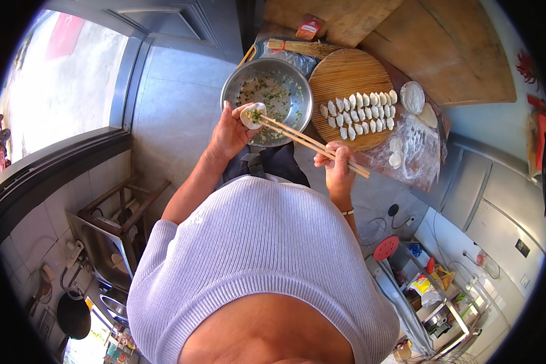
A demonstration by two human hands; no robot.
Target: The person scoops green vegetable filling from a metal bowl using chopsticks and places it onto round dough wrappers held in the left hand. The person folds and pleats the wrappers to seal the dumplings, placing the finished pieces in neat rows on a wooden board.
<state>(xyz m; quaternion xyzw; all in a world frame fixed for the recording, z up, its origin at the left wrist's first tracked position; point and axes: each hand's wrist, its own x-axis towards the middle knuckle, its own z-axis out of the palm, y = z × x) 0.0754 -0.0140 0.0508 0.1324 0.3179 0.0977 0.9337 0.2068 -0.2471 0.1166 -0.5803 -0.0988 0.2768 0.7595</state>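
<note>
My left hand (229, 130) holds a round dumpling wrapper (246, 121) with a small heap of green filling (256, 115) on it. Closed around a pair of long wooden chopsticks (303, 141), my right hand (337, 165) keeps their tips at the filling. Behind and below the wrapper is a steel bowl (306, 100), its inside smeared with leftover bits of filling. To the right of the bowl, a round wooden board (352, 67) carries several rows of folded dumplings (363, 113).
Loose wrappers (395, 153) lie on a floured board (420, 148) at the right, near a round lidded tub (412, 97). Behind the round board are a straw brush (303, 47) and a red packet (310, 26). A metal stand (118, 212) is at left, a cluttered shelf (431, 291) at lower right.
</note>
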